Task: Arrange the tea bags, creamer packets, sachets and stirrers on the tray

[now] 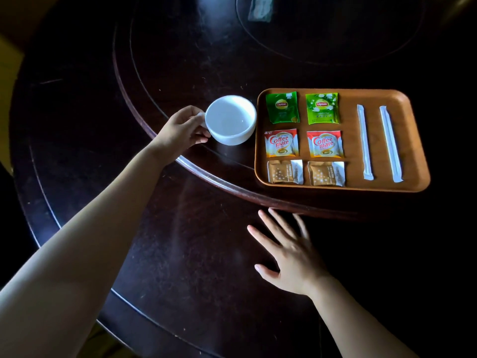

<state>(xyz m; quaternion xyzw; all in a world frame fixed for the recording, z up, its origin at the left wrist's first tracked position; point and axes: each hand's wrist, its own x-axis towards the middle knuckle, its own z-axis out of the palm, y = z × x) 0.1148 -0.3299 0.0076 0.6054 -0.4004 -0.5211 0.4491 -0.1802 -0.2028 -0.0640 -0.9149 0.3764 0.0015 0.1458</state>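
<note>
An orange-brown tray (415,140) lies on the dark round table, right of centre. On it sit two green tea bags (282,107) (322,108) in the back row, two red-and-white creamer packets (281,143) (324,144) in the middle, and two brown sachets (285,172) (326,173) in front. Two paper-wrapped stirrers (365,142) (391,143) lie side by side on the tray's right half. My left hand (180,130) grips the handle of a white cup (231,120) standing just left of the tray. My right hand (286,251) rests flat on the table in front of the tray, fingers spread.
The raised inner turntable rim (206,174) curves under the cup and tray. A folded pale object (260,7) lies far back on the table. The dark table surface (154,254) stretches around both arms.
</note>
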